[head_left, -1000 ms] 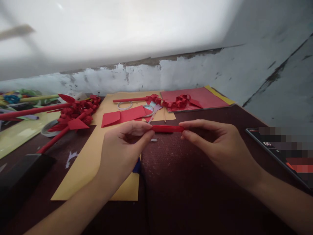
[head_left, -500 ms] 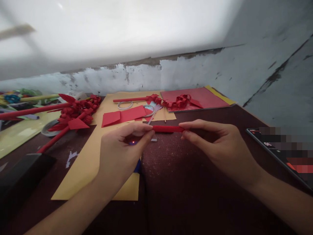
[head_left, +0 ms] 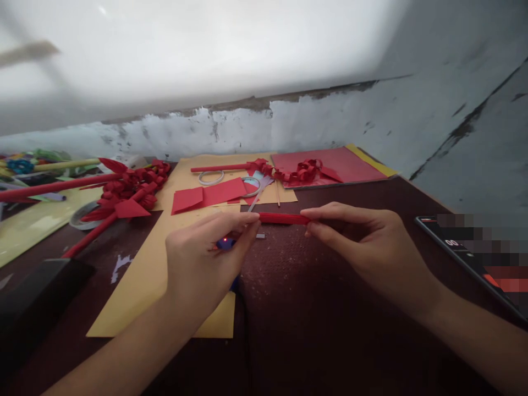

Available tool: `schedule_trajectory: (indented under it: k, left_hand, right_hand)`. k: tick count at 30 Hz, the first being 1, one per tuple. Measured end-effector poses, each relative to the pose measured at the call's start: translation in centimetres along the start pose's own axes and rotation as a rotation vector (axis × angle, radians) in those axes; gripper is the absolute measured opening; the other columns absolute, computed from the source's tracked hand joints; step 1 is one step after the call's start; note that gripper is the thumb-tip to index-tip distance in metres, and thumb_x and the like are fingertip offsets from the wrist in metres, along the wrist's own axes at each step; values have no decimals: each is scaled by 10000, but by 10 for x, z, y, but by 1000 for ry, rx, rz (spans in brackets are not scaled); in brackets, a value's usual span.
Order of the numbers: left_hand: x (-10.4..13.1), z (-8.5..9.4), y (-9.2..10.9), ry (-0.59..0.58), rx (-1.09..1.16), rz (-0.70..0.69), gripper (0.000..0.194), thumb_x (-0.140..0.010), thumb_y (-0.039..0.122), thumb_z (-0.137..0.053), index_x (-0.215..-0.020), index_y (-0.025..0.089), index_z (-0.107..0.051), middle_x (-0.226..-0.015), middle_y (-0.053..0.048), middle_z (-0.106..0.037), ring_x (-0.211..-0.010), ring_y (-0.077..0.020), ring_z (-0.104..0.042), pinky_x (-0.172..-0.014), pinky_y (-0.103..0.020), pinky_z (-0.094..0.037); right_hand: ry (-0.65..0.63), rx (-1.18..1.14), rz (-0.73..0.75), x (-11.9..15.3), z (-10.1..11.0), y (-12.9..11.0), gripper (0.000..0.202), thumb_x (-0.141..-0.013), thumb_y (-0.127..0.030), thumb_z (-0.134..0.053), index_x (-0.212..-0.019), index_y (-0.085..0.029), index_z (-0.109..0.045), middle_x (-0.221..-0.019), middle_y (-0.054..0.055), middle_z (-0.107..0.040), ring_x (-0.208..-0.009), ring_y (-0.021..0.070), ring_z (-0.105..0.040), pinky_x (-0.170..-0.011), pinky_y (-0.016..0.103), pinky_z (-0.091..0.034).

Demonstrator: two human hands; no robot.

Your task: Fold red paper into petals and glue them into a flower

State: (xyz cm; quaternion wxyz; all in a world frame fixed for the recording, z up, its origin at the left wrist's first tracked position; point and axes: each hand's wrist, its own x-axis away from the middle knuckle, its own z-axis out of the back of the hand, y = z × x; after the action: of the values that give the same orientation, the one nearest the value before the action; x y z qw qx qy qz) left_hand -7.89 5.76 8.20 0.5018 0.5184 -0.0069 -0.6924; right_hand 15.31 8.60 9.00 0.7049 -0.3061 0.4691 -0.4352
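Spanning the gap between left hand (head_left: 206, 250) and right hand (head_left: 355, 234), folded red paper (head_left: 284, 219) pinched at both ends.

Chipped white-grey wall (head_left: 243, 129) w/ dark brown table (head_left: 313, 313)

On table (head_left: 322, 324): phone (head_left: 462, 250) right; paper flowers (head_left: 127, 190) left; folder (head_left: 350, 166) at back, right of tape ring (head_left: 210, 183)

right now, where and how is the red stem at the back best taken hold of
I'd pinch the bare red stem just right of the pale ring, from above, fingers on its near and far sides. It is slim and straight and lies left to right on the tan paper; the red curls at its right end look easy to crush.
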Motion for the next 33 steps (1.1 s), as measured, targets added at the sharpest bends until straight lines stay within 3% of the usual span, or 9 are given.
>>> schedule_trajectory:
  k: [9,16,23,33]
  left_hand:
    - [-2,3,5,-41,-28,34,82,-941,246,-761,-914,296,-820,-904,19,-838,-778,-192,-782,-682,-310,-638]
    - [-3,3,4,-83,8,52,88,-905,219,-798,-945,294,-822,-877,28,-826,-739,-170,-773,-701,-288,-650]
    - [-4,2,5,-98,15,43,136,-865,171,-834,-947,279,-820,-837,40,-816,-706,-149,-749,-679,-265,-628]
    - [1,0,7,-150,72,81,117,-863,201,-827,-916,303,-807,-854,31,-825,-650,-159,-710,-632,-309,-596]
  right_hand:
    - [-4,-23,-36,0,0,-1,153,-878,-315,-822,-1023,-296,-865,-982,6,-837,-888,196,-760,-774,295,-611]
    - [26,-52,-77,0,1,-2,133,-871,-307,-831,-999,-318,-864,-957,-22,-845,-872,169,-777,-769,251,-621]
    - [44,-68,-84,1,0,-1,114,-861,-327,-841,-967,-286,-855,-924,10,-849,-826,201,-794,-761,306,-649]
    - [27,-94,-99,0,0,0,100,-867,-337,-840,-933,-264,-823,-896,5,-830,-784,177,-778,-725,269,-634]
